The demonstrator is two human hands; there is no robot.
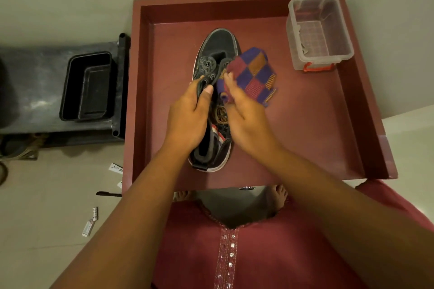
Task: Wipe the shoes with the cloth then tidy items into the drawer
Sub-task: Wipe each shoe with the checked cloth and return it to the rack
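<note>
Both forearms reached forward from the person's red tunic (pixel 234 253) over the near edge of an open red drawer (pixel 317 124). One dark shoe (pixel 218 49) lay at the drawer's middle, its long axis running from near edge to far edge, toe pointing away. Her left hand (pixel 187 115) gripped the shoe's tongue and collar. Her right hand (pixel 244 112), just beside it, held a checked cloth (pixel 253 75) against the shoe's right side. Open floor lay rightward; a clear plastic box (pixel 319 33) sat in the far right corner.
</note>
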